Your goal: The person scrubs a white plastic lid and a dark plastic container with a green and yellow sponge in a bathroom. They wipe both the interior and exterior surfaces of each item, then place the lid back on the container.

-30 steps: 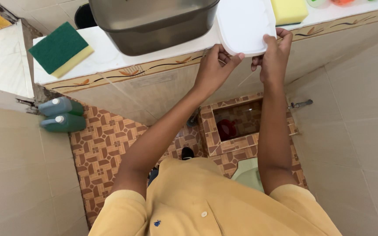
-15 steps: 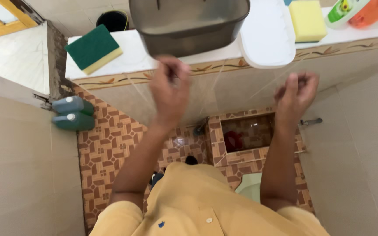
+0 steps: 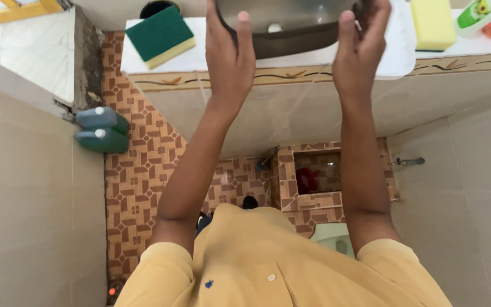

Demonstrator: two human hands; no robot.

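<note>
My left hand (image 3: 229,57) and right hand (image 3: 360,48) are raised against the near wall of the grey metal basin (image 3: 291,25), fingers stretched up and open on either side of it; I cannot tell whether they grip it. The basin stands on the white counter (image 3: 211,57). A green-and-yellow sponge (image 3: 160,35) lies to its left, a white lid (image 3: 399,51) and yellow sponge (image 3: 432,24) to its right.

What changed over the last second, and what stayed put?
Both hands let go of the flat white plastic lid, now lying on the white ledge. Left hand and right hand rose to the grey metal basin. The green-and-yellow sponge stayed put.
</note>
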